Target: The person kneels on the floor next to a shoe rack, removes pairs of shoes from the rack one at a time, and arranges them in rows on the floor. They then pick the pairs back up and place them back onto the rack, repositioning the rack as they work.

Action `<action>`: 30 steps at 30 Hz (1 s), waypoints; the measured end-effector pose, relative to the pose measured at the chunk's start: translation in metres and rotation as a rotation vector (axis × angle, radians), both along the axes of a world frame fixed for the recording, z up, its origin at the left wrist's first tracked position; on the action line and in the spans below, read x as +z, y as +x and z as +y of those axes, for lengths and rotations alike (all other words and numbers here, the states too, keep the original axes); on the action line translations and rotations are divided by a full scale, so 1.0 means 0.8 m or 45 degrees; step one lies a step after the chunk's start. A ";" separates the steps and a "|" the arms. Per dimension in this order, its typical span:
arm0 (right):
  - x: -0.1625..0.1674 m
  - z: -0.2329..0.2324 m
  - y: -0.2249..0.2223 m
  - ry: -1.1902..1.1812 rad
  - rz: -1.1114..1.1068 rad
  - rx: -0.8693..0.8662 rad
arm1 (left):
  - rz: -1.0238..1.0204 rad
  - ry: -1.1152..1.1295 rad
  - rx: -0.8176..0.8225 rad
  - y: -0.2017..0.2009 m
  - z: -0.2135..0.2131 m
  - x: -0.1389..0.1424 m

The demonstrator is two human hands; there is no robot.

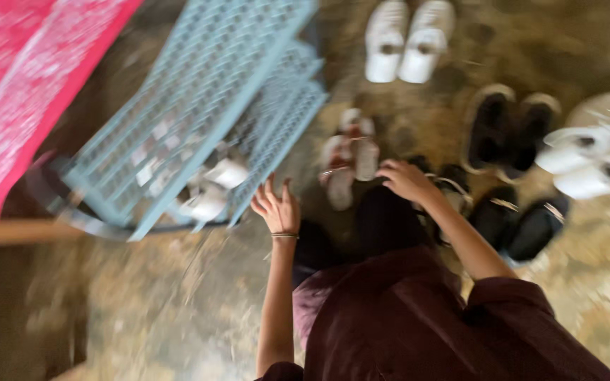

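While the shot is pretty blurry, the biggest thing here is the pale blue lattice rack point(199, 92) tipped over on the floor, next to a red patterned cloth point(30, 85). Looks to me like I'm mid-sort on the shoes: white sneakers point(407, 39), one pair; dark slip-ons with pale lining point(506, 130), one pair; black flats point(524, 222), one pair; pale sandals point(351, 159), one pair; roughly three white shoes at the right edge point(591, 152). My right hand point(405, 180) hovers over a dark shoe point(453, 187), grip curled, holding nothing I can make out. My left hand point(277, 208) is spread wide, empty, near the rack. Next I'd need to close on one shoe
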State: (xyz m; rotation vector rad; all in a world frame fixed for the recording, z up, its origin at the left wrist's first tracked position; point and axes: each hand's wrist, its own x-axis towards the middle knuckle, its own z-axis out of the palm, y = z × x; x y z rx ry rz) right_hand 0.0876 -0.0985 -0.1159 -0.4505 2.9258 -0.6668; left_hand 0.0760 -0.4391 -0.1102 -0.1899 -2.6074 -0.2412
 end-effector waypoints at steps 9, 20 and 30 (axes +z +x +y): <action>0.007 0.270 0.108 0.291 0.116 -0.939 | -0.405 -0.003 -0.982 -0.020 0.324 -0.039; 0.004 0.311 0.091 0.233 -0.368 -1.174 | -0.984 -0.813 -1.300 0.002 0.573 -0.045; 0.021 0.326 0.070 0.158 -0.474 -1.164 | -0.970 -0.712 -1.247 -0.015 0.627 -0.056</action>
